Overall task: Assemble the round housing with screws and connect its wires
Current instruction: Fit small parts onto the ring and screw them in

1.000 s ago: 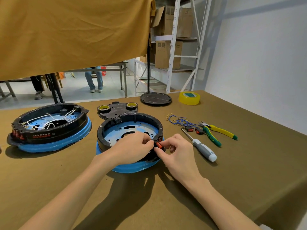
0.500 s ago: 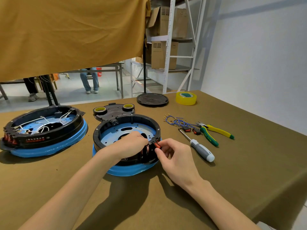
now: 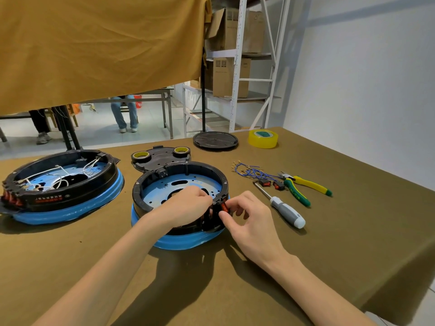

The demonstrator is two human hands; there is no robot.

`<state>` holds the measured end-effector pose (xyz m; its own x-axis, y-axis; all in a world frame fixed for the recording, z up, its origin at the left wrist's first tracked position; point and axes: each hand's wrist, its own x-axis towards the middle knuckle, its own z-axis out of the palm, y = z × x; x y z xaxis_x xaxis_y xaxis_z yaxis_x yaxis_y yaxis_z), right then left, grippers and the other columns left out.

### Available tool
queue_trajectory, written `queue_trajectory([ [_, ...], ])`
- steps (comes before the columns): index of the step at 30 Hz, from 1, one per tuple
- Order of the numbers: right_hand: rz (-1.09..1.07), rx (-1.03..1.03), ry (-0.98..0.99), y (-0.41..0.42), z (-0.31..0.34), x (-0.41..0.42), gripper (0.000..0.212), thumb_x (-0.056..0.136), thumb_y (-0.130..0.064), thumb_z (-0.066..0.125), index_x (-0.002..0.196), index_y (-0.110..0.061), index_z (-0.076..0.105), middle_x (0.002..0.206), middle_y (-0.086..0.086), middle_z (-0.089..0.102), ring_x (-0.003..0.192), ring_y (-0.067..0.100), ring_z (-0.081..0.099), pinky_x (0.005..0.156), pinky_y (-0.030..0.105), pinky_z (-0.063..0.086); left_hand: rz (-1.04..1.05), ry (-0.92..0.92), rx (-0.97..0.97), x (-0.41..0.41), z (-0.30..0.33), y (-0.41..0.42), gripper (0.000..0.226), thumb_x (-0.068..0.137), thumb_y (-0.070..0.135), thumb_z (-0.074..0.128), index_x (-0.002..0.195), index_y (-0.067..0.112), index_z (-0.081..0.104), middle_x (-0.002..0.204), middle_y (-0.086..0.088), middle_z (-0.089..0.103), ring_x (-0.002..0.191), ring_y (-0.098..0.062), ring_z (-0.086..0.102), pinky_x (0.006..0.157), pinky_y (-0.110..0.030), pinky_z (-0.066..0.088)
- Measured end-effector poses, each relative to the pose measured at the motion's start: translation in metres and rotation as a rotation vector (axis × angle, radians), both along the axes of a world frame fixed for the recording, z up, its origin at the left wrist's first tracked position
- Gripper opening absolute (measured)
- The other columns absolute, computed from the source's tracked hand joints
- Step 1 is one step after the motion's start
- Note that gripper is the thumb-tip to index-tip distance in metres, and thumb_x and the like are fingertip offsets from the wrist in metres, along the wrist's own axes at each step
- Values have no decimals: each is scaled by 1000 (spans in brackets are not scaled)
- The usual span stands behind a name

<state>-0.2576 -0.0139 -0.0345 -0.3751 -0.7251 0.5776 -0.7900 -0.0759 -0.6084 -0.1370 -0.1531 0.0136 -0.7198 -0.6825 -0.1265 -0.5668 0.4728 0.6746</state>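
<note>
A round black housing with a blue plate inside and a blue base ring sits on the table in front of me. My left hand lies over its near rim, fingers curled on the wall from inside. My right hand pinches a small red rocker switch at the outer wall on the housing's right side. Blue wires with metal terminals lie loose to the right. Two more red switches rest beside them. A grey-handled screwdriver lies right of my right hand.
A second housing with white wires stands at the left. Behind are a black cover plate with two tape rolls, a round black lid and yellow tape. Green-yellow pliers lie at the right. The table edge drops off at right.
Both hands stay at the housing's right rim. My right fingers have shifted on the red switch, and the view has swung slightly right.
</note>
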Motion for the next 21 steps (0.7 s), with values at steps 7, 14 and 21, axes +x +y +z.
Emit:
queue_trajectory([
  [7,13,28,28,-2,-4,0,11,95,-25,71,105,-21,72,94,-11,66,91,4,58,79,18,50,52,1,-47,-2,-5,-3,31,101,29,49,74,14,57,66,-3,47,65,-19,46,65,-35,38],
  [14,5,61,96,-2,-4,4,17,101,-28,62,116,-22,67,102,-13,65,92,-1,57,80,9,46,8,42,-117,2,-6,-5,37,102,32,49,90,6,72,65,-1,47,63,-16,45,64,-35,40],
  [21,31,80,53,-3,-1,5,13,101,-23,63,113,-19,67,98,-13,60,90,-8,54,77,8,46,53,22,-207,-1,-8,-4,44,102,49,50,86,16,75,61,2,59,56,-11,52,58,-29,44],
])
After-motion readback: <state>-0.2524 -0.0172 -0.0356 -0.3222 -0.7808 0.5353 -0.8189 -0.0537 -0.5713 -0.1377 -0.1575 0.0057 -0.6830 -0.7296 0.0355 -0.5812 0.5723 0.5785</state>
